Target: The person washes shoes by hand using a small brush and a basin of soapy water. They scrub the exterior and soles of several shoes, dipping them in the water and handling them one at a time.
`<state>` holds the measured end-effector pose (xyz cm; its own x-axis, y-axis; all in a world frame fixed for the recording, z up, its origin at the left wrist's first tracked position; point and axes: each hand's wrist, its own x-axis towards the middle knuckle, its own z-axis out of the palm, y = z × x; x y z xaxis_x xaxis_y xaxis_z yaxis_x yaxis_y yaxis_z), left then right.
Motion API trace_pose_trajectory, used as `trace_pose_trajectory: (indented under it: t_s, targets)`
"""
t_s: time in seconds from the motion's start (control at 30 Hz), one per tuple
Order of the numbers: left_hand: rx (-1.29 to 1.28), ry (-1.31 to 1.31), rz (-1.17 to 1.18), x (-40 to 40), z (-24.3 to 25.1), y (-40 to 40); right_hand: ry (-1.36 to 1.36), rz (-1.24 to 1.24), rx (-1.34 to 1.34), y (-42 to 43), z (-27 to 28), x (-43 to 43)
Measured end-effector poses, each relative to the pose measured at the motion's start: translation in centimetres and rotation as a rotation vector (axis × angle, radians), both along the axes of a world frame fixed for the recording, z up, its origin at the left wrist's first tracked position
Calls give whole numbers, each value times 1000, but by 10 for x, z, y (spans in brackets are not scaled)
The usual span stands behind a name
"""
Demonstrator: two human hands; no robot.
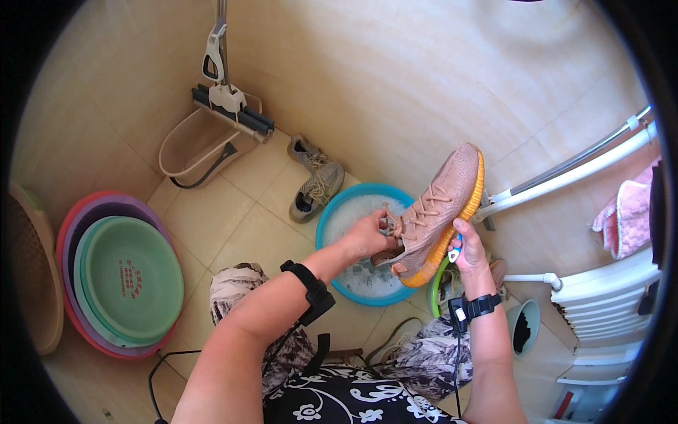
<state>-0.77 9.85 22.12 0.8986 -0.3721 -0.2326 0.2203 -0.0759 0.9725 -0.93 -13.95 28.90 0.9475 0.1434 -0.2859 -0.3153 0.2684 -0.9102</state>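
Observation:
A pink knit sneaker [424, 222] with a yellow-orange ribbed sole is held tilted, toe up, above a blue basin [319, 233] of sudsy water [365, 286]. My left hand [371, 236] grips it at the collar and laces, some fingers hidden inside the opening. Against the sole, my right hand [469, 252] is closed around a blue and white handle [454, 253]. Whatever the handle belongs to is hidden behind the shoe and fingers.
Grey sneakers [317, 191] lie on the tiled floor beyond the basin. Nested basins [135, 278] stand at left, near a mop [228, 98] in a bucket [177, 143]. On the right are a green basin [435, 291] holding shoes, a small pot [532, 312], white pipes [572, 177] and a radiator [604, 302].

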Motion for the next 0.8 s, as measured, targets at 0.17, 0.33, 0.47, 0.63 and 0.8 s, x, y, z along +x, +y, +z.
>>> trace_pose_trajectory:
  t_s: [0.17, 0.33, 0.47, 0.63, 0.8]
  targets:
    - [185, 204, -213, -6, 16, 2, 28, -30, 54, -12, -11, 0]
    - [-71, 408, -168, 0, 4, -6, -126, -4, 31, -18, 5, 3]
    - [209, -90, 63, -3, -3, -11, -99, -95, -59, -2, 11, 7]
    - [-255, -51, -71, -3, 22, -10, -244, -115, -174, 7, 21, 11]
    - [-80, -85, 94, -3, 58, -6, -325, 58, -216, 30, 39, 7]
